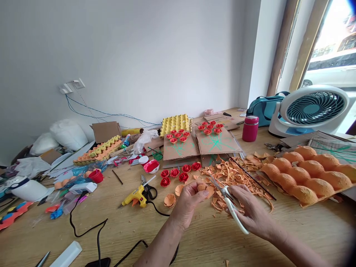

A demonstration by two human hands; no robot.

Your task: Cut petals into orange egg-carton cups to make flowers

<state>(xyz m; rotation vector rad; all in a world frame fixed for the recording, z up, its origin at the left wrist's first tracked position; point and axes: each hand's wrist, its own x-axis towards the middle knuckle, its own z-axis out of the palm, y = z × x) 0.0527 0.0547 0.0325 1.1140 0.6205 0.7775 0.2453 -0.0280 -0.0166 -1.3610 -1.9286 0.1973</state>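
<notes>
Between the thumb and fingers of my left hand is an orange egg-carton piece, partly hidden by the fingers. My right hand grips white-handled scissors, their blades apart and pointing at that piece. Behind both hands spreads a pile of orange carton scraps. Left of my left hand lie cut orange cups on the wooden table. Several red paper roses sit just beyond them. A yellow glue gun rests beside black-handled scissors.
An orange egg tray lies at the right, below a white fan and a pink jar. Cardboard panels with red roses and green paint stand behind. Black cables cross the front left; a yellow egg tray is near the wall.
</notes>
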